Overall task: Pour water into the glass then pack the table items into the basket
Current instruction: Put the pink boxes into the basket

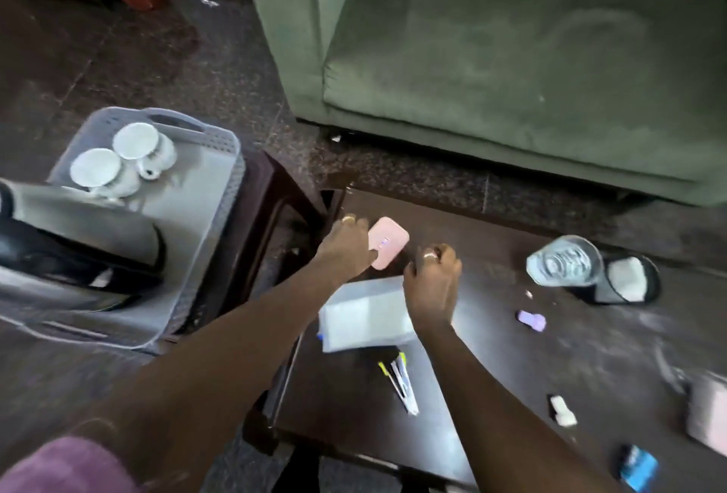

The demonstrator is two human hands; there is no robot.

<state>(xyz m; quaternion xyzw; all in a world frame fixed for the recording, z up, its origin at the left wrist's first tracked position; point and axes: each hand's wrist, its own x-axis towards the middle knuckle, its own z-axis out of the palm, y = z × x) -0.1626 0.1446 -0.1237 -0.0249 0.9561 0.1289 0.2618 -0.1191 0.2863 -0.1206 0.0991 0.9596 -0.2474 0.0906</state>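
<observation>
My left hand (348, 246) grips a small pink rounded device (389, 242) at the far left corner of the dark table (491, 355). My right hand (432, 280) hovers beside it with curled fingers, over a white box (366, 315); whether it holds anything I cannot tell. A glass of water (564, 260) stands at the table's far edge. The grey basket (220, 193) sits on a stool to the left, holding two white cups (118, 162) and a black-handled kettle (78, 240).
Pens (401, 378) lie in front of the white box. A purple item (533, 320), a small white piece (562, 410), a blue card (637, 467) and a pale object (708, 418) lie to the right. A green sofa (511, 59) stands behind; a sandal (629, 280) lies by the glass.
</observation>
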